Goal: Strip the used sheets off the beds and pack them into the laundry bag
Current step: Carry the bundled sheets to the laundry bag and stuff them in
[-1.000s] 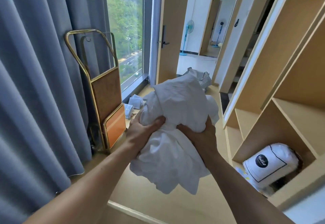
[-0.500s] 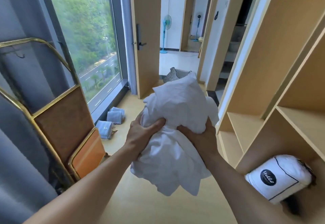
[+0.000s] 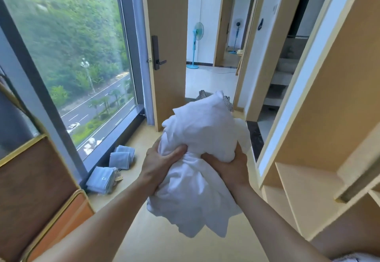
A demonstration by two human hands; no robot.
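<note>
A bundled white sheet [image 3: 197, 138] is held out in front of me at chest height. My left hand [image 3: 158, 163] grips its left side and my right hand [image 3: 230, 167] grips its right side, both clenched into the cloth. Loose folds hang below my hands. Behind the top of the bundle, on the floor in the doorway, the rim of a checked laundry bag [image 3: 202, 94] shows; most of it is hidden by the sheet.
A gold-framed luggage cart [image 3: 37, 181] stands close on my left. Folded blue towels [image 3: 121, 159] lie on the floor by the window [image 3: 67, 56]. An open wooden door [image 3: 166, 52] is ahead, and open wooden shelving [image 3: 320, 159] lines the right. A fan [image 3: 196, 44] stands beyond the doorway.
I have walked forward toward the doorway; the cart, towels and door are nearer, and the pillow on the right shelf has left view. My grip on the sheet is unchanged.
</note>
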